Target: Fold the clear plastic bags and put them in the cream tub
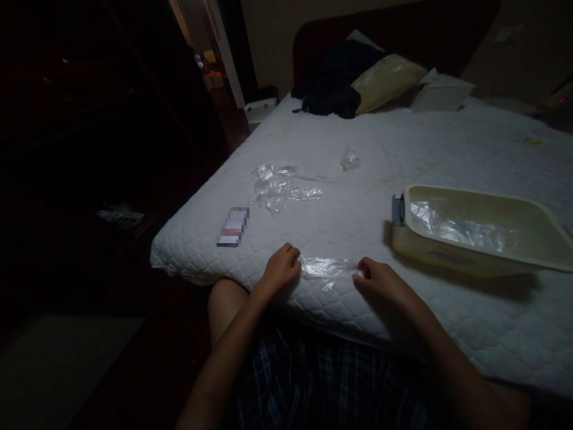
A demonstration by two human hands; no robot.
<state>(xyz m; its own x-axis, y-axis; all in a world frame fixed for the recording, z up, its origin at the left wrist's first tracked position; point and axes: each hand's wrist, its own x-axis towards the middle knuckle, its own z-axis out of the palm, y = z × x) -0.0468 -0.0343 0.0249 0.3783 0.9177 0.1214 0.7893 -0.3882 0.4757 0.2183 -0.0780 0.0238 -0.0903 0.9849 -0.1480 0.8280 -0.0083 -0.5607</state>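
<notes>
Sitting low at the near edge of a bed [403, 149] in a dim room, white quilted cover spread across it. Lying furthest left on the cover: a small flat packet [233, 227], its face blurred out. Just beyond and to its right, crumpled clear plastic [277, 186] in a loose heap, with one smaller scrap [350, 159] further back. Resting at the bed's near edge, the left hand [282, 270], fingers curled shut and pinching the left end of a clear plastic bag [328, 267]. Stretching flat between both hands, that bag, long axis running left to right along the mattress edge, neither hand nearer than the other since each is gripping one end. Pinching the right end, the right hand [380, 280], fingers likewise closed narrow on the film. Standing just beyond the right hand and apart from it, a shallow beige tub [492, 203] tilted on the cover, holding more clear plastic inside. Piled at the far head of the bed: dark clothing [333, 83], a yellowish pillow [385, 80] and a white box [441, 92].
</notes>
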